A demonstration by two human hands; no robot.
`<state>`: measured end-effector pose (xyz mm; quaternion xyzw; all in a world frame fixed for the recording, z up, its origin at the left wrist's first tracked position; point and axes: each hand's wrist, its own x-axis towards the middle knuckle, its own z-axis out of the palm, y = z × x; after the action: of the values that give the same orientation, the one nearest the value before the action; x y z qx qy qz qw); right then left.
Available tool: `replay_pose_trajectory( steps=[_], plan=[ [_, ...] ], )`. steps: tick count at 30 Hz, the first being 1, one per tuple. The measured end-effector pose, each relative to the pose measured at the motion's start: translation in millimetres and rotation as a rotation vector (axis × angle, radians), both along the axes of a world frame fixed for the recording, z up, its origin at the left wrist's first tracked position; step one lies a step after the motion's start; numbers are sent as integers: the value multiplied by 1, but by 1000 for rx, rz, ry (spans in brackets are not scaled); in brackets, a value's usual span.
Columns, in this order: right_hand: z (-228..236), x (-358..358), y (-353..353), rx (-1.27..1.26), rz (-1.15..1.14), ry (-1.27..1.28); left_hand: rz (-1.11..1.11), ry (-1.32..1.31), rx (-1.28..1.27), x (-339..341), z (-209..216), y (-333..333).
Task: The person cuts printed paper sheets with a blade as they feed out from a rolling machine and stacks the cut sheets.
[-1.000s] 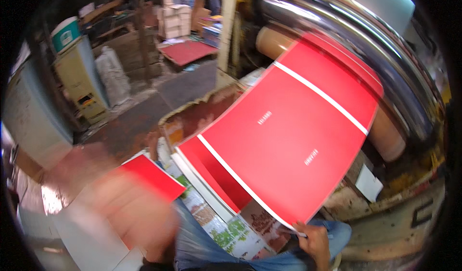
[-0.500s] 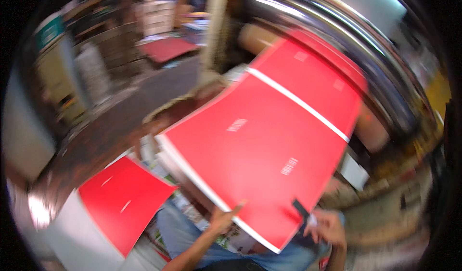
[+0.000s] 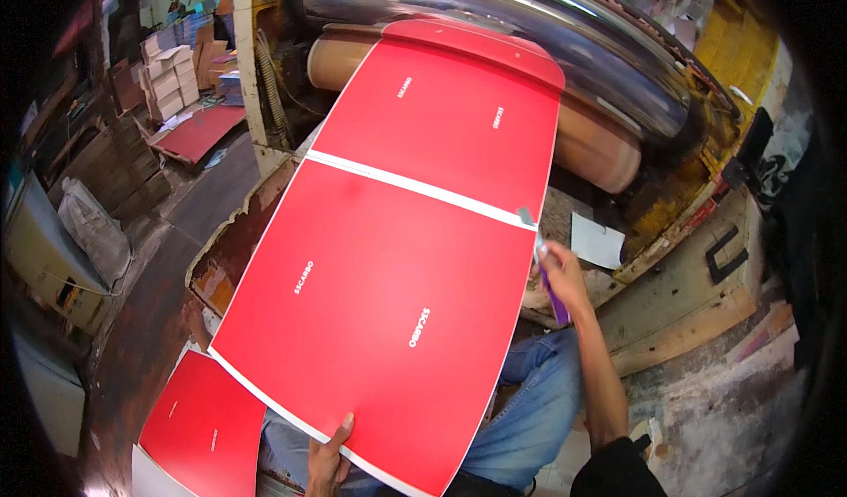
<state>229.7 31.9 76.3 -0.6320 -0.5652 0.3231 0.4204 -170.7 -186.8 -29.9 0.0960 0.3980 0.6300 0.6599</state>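
Observation:
A long red printed sheet (image 3: 371, 259) with white edges comes down from the rollers toward my lap. One white strip (image 3: 415, 188) crosses it. My left hand (image 3: 330, 457) pinches its near white edge, thumb on top and fingers beneath. At the sheet's right edge, my right hand (image 3: 565, 272) is closed around a purple-handled knife (image 3: 556, 296). The knife's grey blade lies by the right end of the white strip; whether it has gone into the sheet I cannot tell.
Large shiny metal rollers (image 3: 494, 38) stand ahead, with a brown roller (image 3: 600, 149) beneath. Low at the left lies another red sheet (image 3: 198, 426). A white paper (image 3: 597, 240) rests right of the knife. Paper stacks (image 3: 169, 78) and a red board (image 3: 201, 133) are at the far left.
My right hand has moved with the knife from the sheet's near right corner up to the white strip's right end. My left hand still holds the near edge. The view has turned.

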Motion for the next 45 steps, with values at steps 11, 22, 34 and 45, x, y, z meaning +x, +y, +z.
replay_pose_trajectory(
  steps=[11, 22, 34, 45],
  plan=[
    [57, 5, 29, 703, 220, -1056, -200, 246, -293, -15, 56, -20],
    [164, 15, 56, 585, 208, -601, -176, 498, -312, -92, 23, -102],
    [128, -40, -15, 339, 424, -672, 133, 484, -300, -8, -139, 142],
    [124, -67, -70, 457, 484, -732, -100, 1357, -558, 69, -73, 170]
  ],
)
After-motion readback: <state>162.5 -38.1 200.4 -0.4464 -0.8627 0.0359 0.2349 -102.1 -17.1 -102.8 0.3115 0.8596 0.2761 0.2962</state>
